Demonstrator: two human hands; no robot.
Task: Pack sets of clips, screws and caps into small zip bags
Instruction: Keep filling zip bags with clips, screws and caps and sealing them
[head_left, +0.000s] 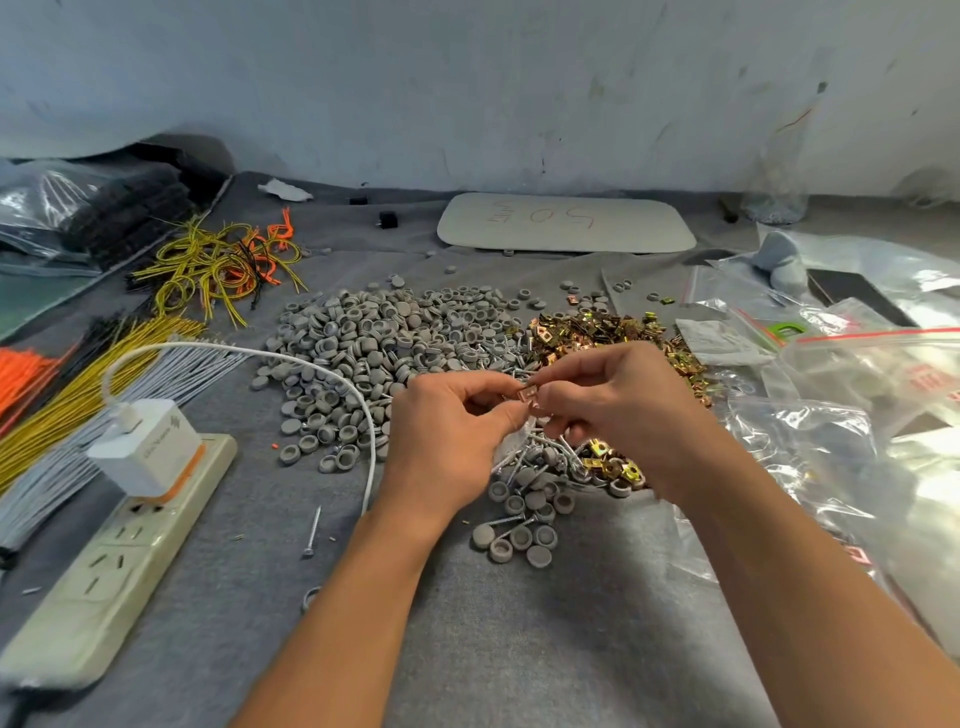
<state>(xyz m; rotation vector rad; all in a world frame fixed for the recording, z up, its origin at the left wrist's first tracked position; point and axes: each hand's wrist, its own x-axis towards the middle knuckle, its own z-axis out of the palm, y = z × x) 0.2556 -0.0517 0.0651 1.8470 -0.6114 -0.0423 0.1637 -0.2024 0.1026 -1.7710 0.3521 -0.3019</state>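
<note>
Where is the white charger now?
In the head view, the white charger sits plugged into the power strip at the left, beside the grey caps.

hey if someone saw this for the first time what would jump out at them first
The two hands, left hand and right hand, meet at centre, pinching a small metal clip. Behind them spreads a heap of grey caps, with gold clips to its right.

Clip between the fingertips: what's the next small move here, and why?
Probably lower the metal clip into the small zip bag hanging under the hands. The left hand and right hand pinch the clip together just above the clear bag, so it looks not yet dropped in. Whether the bag's mouth is open I cannot tell.
</note>
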